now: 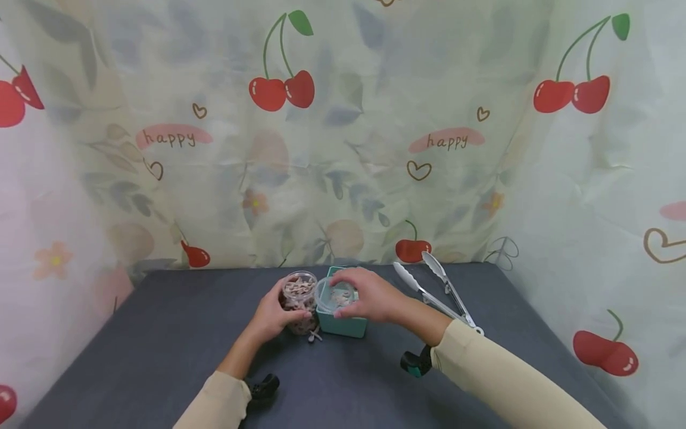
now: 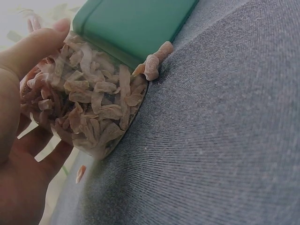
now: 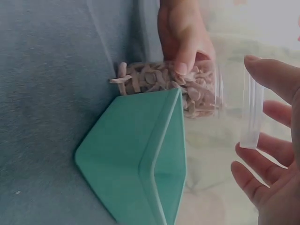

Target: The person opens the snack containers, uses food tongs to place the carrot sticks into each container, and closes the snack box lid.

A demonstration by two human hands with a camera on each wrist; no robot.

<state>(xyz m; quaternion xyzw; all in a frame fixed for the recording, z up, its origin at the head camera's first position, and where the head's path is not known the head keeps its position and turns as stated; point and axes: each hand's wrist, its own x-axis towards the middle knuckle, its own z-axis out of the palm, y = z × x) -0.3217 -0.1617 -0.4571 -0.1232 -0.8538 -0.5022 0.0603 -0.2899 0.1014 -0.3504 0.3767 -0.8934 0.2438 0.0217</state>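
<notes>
Jar (image 1: 299,296) touches box's (image 1: 343,325) left side; tongs (image 1: 436,289) lie right

The jar (image 1: 299,301) and the green box (image 1: 343,322) stand touching, so no hand fits between them. Little pieces (image 1: 314,336) lie in front. The tongs (image 1: 436,289) block the right side. The dark table (image 1: 161,333) has open room on the left and near the front.

You are working over a dark grey table cloth (image 1: 161,333) before a pale backdrop (image 1: 343,149) printed with red cherries, green leaves and pink "happy" marks. You are handling a clear jar (image 1: 299,301) of pinkish-brown pieces beside a teal box (image 1: 343,325), near silver tongs (image 1: 436,289); your sleeves (image 1: 504,375) are showing beige.
</notes>
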